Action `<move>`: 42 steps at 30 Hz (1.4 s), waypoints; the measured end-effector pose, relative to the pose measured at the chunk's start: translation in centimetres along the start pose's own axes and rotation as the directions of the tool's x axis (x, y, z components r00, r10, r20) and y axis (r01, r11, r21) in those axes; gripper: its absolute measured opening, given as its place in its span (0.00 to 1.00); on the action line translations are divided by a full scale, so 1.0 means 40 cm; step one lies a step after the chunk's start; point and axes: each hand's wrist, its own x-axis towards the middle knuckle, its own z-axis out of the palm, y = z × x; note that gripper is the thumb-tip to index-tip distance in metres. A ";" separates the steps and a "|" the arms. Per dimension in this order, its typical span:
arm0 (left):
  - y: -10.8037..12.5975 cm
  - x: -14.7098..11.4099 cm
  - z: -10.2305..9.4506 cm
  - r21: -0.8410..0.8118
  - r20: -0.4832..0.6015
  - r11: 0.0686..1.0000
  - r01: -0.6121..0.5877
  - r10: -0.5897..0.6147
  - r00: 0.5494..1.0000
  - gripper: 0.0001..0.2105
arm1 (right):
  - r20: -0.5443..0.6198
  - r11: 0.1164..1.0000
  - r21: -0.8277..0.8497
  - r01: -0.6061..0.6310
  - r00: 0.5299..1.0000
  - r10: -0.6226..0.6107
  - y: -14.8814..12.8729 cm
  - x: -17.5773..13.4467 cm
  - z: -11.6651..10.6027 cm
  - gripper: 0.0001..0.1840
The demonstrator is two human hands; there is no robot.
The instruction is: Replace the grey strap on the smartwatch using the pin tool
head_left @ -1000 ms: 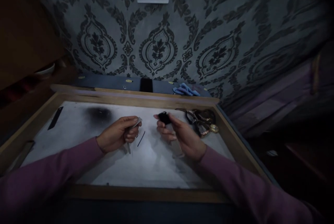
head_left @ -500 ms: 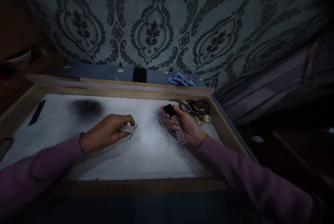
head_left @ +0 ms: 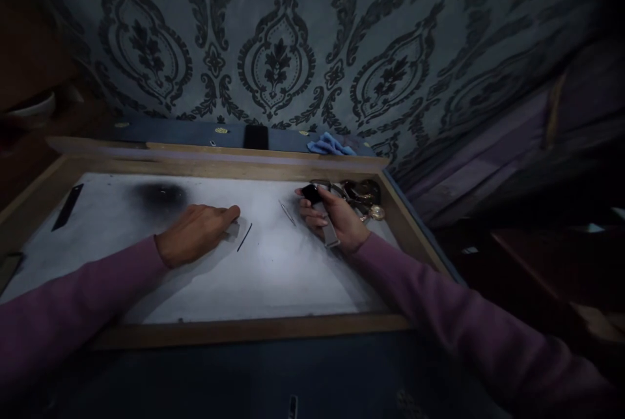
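My right hand is wrapped round a smartwatch with a black square face and a light grey strap. The strap's end hangs below my fingers. To the left, my left hand is closed in a pinch low over the white board. A small pale grey piece shows under its fingertips, partly hidden and blurred. Just right of it lies a thin black stick. A slim metal tool, perhaps tweezers, rests on the board between my hands.
A wooden-framed tray with a white base holds everything. Several watches are heaped in its far right corner; a black strip lies at the left. Behind the rim are a dark phone-like slab and a blue cloth.
My left hand has turned palm-down and lowered the pale piece towards the board. The thin black stick now shows apart from the fingers. My right hand still holds the smartwatch.
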 end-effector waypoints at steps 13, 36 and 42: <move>0.062 0.078 0.047 0.173 -0.108 0.924 -0.341 0.362 0.926 0.23 | -0.024 0.996 -0.049 0.076 0.997 -0.077 -0.026 0.000 -0.003 0.15; 0.021 0.121 0.084 0.038 -0.148 0.869 -0.494 0.493 0.857 0.22 | -0.086 0.983 -0.179 0.042 0.995 -0.058 -0.019 -0.036 -0.010 0.20; 0.024 0.126 0.093 0.050 -0.164 0.876 -0.480 0.481 0.861 0.25 | -0.074 0.987 -0.160 0.030 0.996 -0.043 -0.021 -0.031 -0.018 0.20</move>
